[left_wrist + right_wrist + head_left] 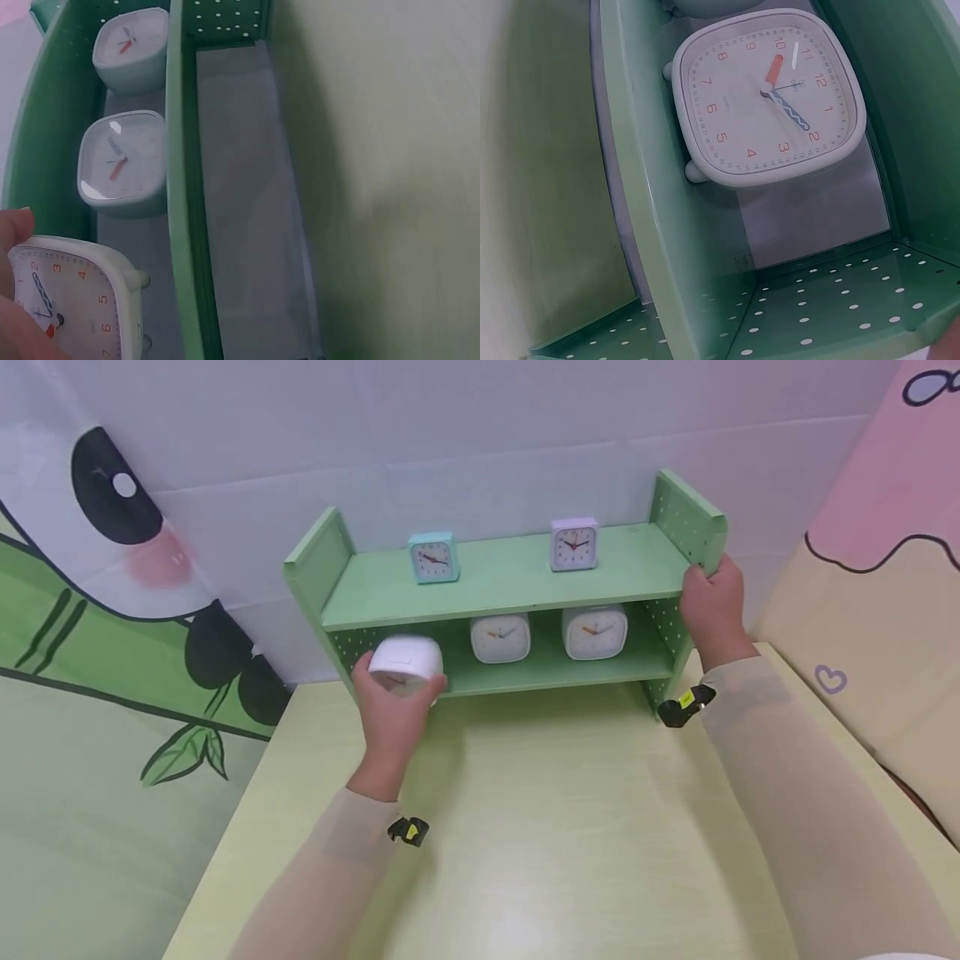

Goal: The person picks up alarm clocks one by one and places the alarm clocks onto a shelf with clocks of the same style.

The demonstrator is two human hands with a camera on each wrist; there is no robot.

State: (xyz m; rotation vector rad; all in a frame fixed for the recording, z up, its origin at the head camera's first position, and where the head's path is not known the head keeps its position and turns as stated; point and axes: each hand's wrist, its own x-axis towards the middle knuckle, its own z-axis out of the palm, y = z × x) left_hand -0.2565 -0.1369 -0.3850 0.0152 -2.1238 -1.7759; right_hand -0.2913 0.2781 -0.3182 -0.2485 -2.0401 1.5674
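My left hand [393, 718] holds a white alarm clock [408, 653] between thumb and fingers, its face tipped downward, at the left front of the lower shelf. The left wrist view shows that clock's face [82, 307] and two small feet. Around the right side panel [686, 510] of the green shelf unit [502, 585] my right hand [716, 610] is curled. Two more white clocks stand on the lower shelf, a middle clock [501, 638] and a right clock [595, 632]. The right wrist view shows a white clock [769, 97] close up.
On the upper shelf stand a small turquoise clock [433, 558] and a small lilac clock [573, 544]. The unit stands at the back of a pale wooden table [540, 827]. Behind hangs a printed cloth backdrop [480, 418].
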